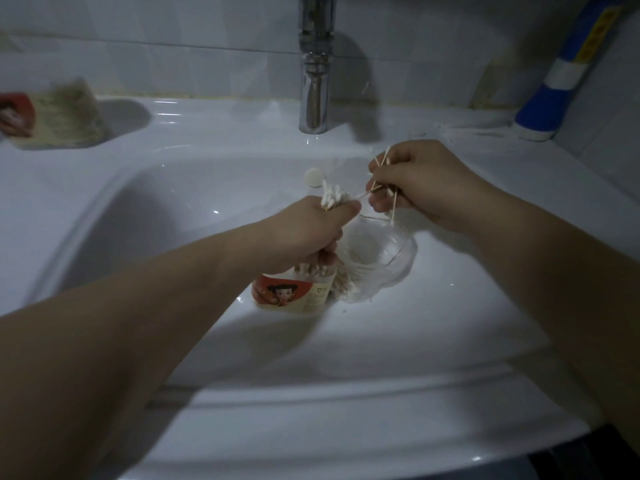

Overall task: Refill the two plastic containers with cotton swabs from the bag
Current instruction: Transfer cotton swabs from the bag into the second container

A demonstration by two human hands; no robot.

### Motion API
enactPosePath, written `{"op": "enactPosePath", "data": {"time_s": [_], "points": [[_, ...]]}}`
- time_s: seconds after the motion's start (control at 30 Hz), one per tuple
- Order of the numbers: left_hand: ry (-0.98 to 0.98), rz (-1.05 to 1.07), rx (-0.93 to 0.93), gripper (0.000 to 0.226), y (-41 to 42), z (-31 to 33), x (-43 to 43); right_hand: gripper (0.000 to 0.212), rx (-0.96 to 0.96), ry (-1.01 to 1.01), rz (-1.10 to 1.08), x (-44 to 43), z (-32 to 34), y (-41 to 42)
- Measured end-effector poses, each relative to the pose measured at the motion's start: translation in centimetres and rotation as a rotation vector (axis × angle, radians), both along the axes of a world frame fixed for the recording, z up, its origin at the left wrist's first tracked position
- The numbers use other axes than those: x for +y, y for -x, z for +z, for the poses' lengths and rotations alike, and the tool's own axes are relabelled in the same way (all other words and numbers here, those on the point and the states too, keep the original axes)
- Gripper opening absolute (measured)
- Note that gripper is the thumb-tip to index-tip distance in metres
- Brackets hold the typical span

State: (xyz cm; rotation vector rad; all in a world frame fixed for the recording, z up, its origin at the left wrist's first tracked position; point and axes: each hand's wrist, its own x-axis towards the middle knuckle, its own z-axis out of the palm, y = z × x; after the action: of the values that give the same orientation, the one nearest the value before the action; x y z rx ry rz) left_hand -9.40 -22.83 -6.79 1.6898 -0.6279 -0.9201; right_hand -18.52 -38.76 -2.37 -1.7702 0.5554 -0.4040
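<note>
Head view: left hand (311, 230) grips a bundle of cotton swabs (332, 197), long axis near upright, white tips up and away. Right hand (419, 181) pinches a few crossed loose swabs (393, 207). Below, in the sink (173, 209), a part-filled labelled container (294, 294) sits beside the clear bag (381, 254). Probably mid-refill; next, straighten the strays and lower the bundle into the container.

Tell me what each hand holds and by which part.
The left hand grips a bundle of white-tipped wooden cotton swabs round the sticks; the right hand pinches a few loose swabs mid-stick.
</note>
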Motion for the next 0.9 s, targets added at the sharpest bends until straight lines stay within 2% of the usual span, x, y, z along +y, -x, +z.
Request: {"op": "enactPosePath", "data": {"time_s": [0.17,0.3,0.4,0.77,0.9], "points": [[0.144,0.034,0.078,0.026,0.0,0.4,0.2,0.006,0.071,-0.010,0.134,0.7,-0.6,0.1],[0.234,0.021,0.137,0.007,0.2,0.6,0.3,0.008,0.140,0.013,0.234,1.4,-0.9,0.1],[0.212,0.035,0.087,0.008,0.2,0.5,0.3,0.015,0.182,0.060,0.278,1.5,-1.0,0.1],[0.119,-0.006,0.096,0.018,0.5,0.8,0.5,0.013,0.211,0.316,0.266,0.1,-0.8,0.4],[0.075,0.028,0.080,0.013,0.3,0.9,0.5,0.013,0.255,0.404,0.272,-0.5,-0.3,0.8]]}}
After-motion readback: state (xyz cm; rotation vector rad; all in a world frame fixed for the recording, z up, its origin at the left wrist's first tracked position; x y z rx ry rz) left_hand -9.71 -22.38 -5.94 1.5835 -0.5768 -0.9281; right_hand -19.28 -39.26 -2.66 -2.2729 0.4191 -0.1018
